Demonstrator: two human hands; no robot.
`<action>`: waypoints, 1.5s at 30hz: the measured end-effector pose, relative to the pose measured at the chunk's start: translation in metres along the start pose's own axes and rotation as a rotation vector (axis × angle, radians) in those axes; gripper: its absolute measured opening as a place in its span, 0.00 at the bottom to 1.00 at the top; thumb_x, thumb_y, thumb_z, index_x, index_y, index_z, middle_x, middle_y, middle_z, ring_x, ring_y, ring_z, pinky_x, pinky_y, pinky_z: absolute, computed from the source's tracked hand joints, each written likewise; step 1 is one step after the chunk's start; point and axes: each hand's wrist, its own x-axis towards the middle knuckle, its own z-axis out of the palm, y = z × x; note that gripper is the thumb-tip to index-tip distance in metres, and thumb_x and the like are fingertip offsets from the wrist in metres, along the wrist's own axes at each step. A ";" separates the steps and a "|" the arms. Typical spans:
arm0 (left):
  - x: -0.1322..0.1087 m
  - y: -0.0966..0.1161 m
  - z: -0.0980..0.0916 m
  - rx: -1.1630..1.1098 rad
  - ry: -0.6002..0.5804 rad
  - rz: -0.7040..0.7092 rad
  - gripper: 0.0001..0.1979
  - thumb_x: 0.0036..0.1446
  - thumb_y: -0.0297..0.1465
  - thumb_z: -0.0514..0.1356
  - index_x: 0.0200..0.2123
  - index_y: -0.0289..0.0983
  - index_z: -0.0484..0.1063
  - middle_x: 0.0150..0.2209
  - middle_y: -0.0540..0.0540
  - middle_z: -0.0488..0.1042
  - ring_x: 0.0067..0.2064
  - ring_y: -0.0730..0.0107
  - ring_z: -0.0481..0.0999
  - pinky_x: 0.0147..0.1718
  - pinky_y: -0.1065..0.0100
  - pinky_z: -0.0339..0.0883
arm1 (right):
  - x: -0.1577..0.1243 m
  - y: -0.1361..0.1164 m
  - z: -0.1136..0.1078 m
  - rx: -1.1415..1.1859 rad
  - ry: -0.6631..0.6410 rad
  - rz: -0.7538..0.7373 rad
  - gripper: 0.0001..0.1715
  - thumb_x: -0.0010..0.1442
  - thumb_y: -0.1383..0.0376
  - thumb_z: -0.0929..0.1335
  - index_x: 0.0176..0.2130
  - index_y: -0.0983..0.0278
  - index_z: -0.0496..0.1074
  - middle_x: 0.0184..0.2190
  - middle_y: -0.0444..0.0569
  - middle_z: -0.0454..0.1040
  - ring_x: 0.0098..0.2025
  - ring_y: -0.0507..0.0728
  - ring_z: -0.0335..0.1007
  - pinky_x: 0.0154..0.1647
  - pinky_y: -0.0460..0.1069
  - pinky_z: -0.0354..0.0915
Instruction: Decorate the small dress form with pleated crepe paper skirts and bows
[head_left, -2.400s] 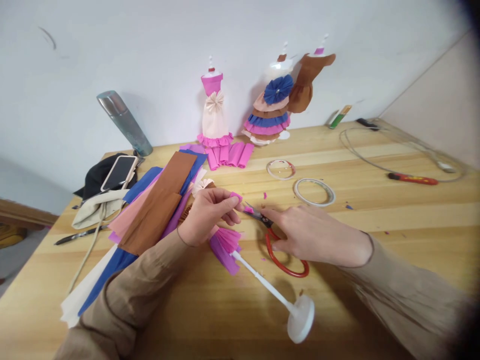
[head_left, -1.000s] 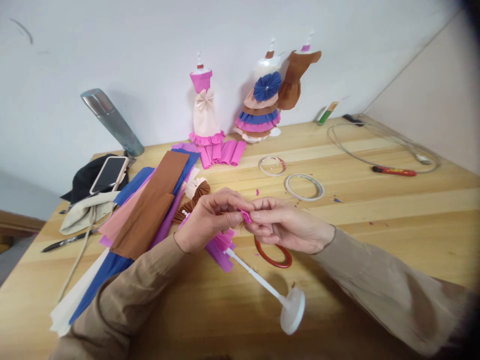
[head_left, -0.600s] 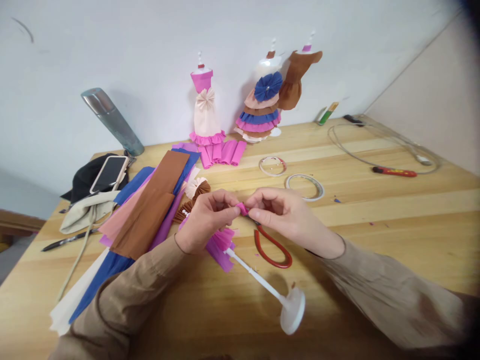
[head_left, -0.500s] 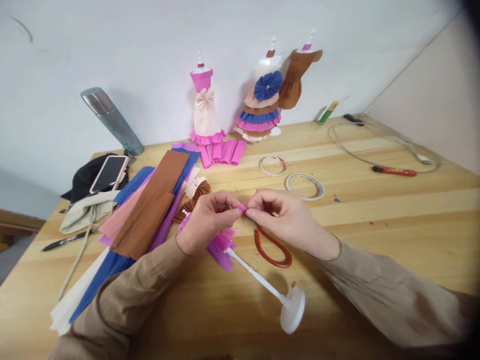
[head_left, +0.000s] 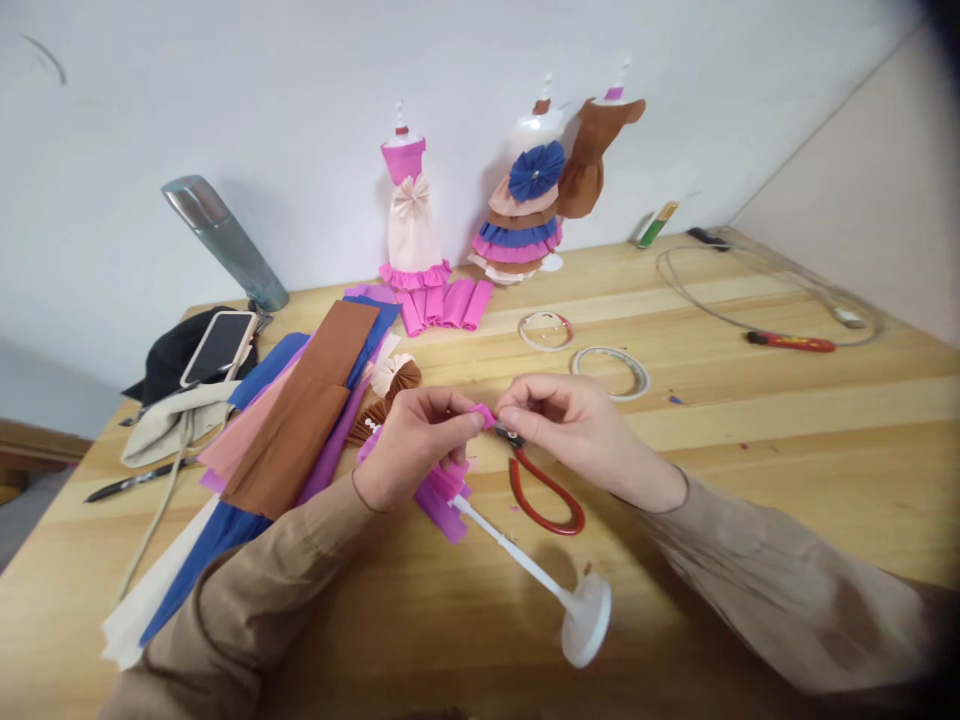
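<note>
In from the near edge of the table (head_left: 750, 560), the left hand (head_left: 416, 440) pinched a pink scrap (head_left: 483, 415) while the right hand (head_left: 570, 430) apparently pinched its other end, above the scissors (head_left: 555, 527). One uneven tug could have torn so small a piece.

Scissors (head_left: 555, 529), coloured paper (head_left: 300, 410) and small dress forms (head_left: 414, 232) mark a craft workspace.

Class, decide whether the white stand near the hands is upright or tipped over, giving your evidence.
Tipped over: the white stand slants low over the table, its round base turned on edge rather than flat.
</note>
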 end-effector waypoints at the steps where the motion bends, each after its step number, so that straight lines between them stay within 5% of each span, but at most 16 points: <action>1: 0.001 -0.001 -0.001 -0.028 0.017 0.020 0.11 0.47 0.33 0.68 0.23 0.33 0.71 0.14 0.54 0.67 0.16 0.82 0.62 0.18 0.77 0.54 | 0.001 0.000 -0.002 0.010 0.005 0.000 0.11 0.54 0.58 0.69 0.27 0.63 0.71 0.23 0.45 0.70 0.25 0.51 0.63 0.27 0.48 0.60; 7: 0.007 -0.006 -0.007 -0.172 0.079 0.052 0.10 0.48 0.32 0.67 0.22 0.34 0.70 0.17 0.54 0.67 0.18 0.82 0.62 0.18 0.76 0.51 | 0.017 0.021 -0.026 -0.152 0.160 -0.020 0.13 0.47 0.66 0.69 0.36 0.63 0.73 0.23 0.39 0.60 0.23 0.49 0.56 0.25 0.47 0.54; 12: 0.006 -0.005 -0.007 -0.158 0.073 0.050 0.11 0.47 0.34 0.68 0.22 0.34 0.70 0.17 0.53 0.67 0.17 0.82 0.62 0.17 0.76 0.49 | 0.031 0.040 -0.052 -0.563 -0.021 0.060 0.04 0.50 0.63 0.67 0.27 0.62 0.68 0.20 0.41 0.64 0.23 0.51 0.58 0.25 0.48 0.53; 16: 0.006 -0.004 -0.006 -0.146 0.057 0.043 0.12 0.47 0.34 0.68 0.22 0.34 0.70 0.17 0.53 0.67 0.17 0.82 0.62 0.17 0.76 0.49 | 0.035 0.042 -0.068 -0.843 -0.040 0.080 0.12 0.54 0.62 0.65 0.22 0.61 0.61 0.20 0.44 0.68 0.24 0.53 0.60 0.27 0.49 0.52; 22: 0.006 -0.003 -0.006 -0.152 0.036 0.044 0.12 0.47 0.33 0.68 0.22 0.34 0.70 0.17 0.53 0.67 0.17 0.82 0.62 0.17 0.76 0.50 | 0.037 0.038 -0.084 -0.929 -0.158 0.087 0.05 0.49 0.70 0.64 0.23 0.62 0.67 0.22 0.46 0.73 0.25 0.53 0.66 0.27 0.48 0.56; 25: 0.006 -0.004 -0.007 -0.146 0.041 0.038 0.12 0.47 0.34 0.68 0.22 0.34 0.70 0.17 0.54 0.67 0.17 0.82 0.62 0.17 0.76 0.50 | 0.038 0.037 -0.089 -0.867 -0.167 0.137 0.11 0.45 0.75 0.63 0.27 0.63 0.72 0.27 0.46 0.78 0.29 0.54 0.72 0.31 0.47 0.62; 32: 0.006 -0.004 -0.006 -0.144 0.038 0.032 0.12 0.47 0.34 0.68 0.22 0.34 0.69 0.17 0.54 0.67 0.17 0.82 0.62 0.17 0.76 0.51 | 0.038 0.038 -0.086 -1.019 -0.087 0.152 0.05 0.50 0.66 0.66 0.24 0.63 0.70 0.22 0.47 0.75 0.24 0.53 0.66 0.26 0.48 0.57; 37: 0.005 -0.004 -0.006 -0.156 0.035 0.032 0.12 0.48 0.33 0.68 0.22 0.34 0.69 0.17 0.54 0.67 0.18 0.82 0.62 0.18 0.77 0.51 | 0.038 0.033 -0.085 -0.936 -0.091 0.104 0.05 0.51 0.72 0.65 0.30 0.64 0.69 0.27 0.48 0.75 0.28 0.53 0.68 0.30 0.47 0.58; 39: 0.006 -0.004 -0.006 -0.161 0.037 0.037 0.12 0.48 0.33 0.68 0.22 0.34 0.70 0.17 0.53 0.67 0.17 0.82 0.62 0.17 0.77 0.50 | 0.034 0.026 -0.083 -0.875 -0.166 0.123 0.06 0.52 0.73 0.64 0.30 0.64 0.70 0.27 0.48 0.75 0.29 0.53 0.69 0.31 0.47 0.58; 43: 0.007 -0.005 -0.007 -0.156 0.055 0.049 0.11 0.48 0.33 0.68 0.22 0.34 0.70 0.16 0.53 0.67 0.17 0.82 0.63 0.17 0.77 0.50 | 0.018 0.014 -0.065 -0.845 -0.525 0.143 0.02 0.52 0.68 0.68 0.28 0.62 0.69 0.25 0.46 0.74 0.25 0.52 0.65 0.27 0.48 0.52; 45: 0.007 -0.006 -0.007 -0.159 0.059 0.052 0.12 0.48 0.33 0.68 0.22 0.34 0.71 0.16 0.53 0.67 0.17 0.82 0.62 0.17 0.77 0.50 | 0.010 0.014 -0.050 -0.983 -0.509 0.161 0.08 0.49 0.64 0.72 0.30 0.62 0.68 0.26 0.48 0.74 0.25 0.55 0.66 0.25 0.49 0.49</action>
